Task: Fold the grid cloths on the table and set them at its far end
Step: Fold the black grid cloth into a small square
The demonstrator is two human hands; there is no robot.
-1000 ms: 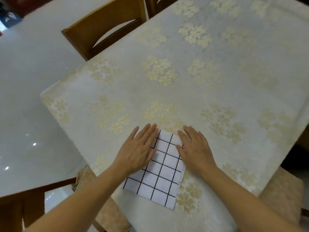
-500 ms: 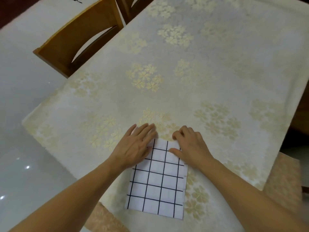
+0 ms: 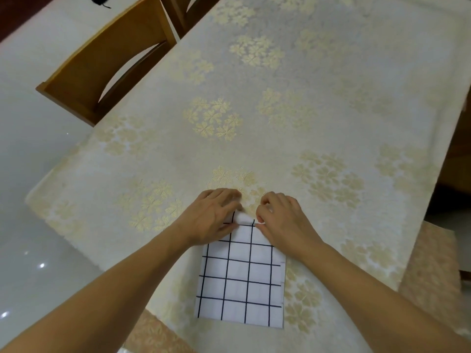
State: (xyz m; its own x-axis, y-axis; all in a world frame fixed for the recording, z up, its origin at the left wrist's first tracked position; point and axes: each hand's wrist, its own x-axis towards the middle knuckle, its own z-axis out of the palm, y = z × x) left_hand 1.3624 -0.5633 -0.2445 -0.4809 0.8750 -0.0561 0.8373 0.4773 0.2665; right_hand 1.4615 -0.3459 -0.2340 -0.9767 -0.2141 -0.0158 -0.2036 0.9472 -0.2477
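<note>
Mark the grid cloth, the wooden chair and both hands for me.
white cloth with black grid lines (image 3: 242,281), head view, flat middle.
brown wooden chair (image 3: 84,72), head view, backrest panel.
left hand (image 3: 212,217), head view, back of hand.
right hand (image 3: 283,220), head view, back of hand.

text: none readable | labels: none | numbers: none

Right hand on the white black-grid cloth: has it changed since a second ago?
Yes. The right hand went from flat to curled, pinching the white black-grid cloth's far edge, which now lifts off the floral tablecloth.
</note>
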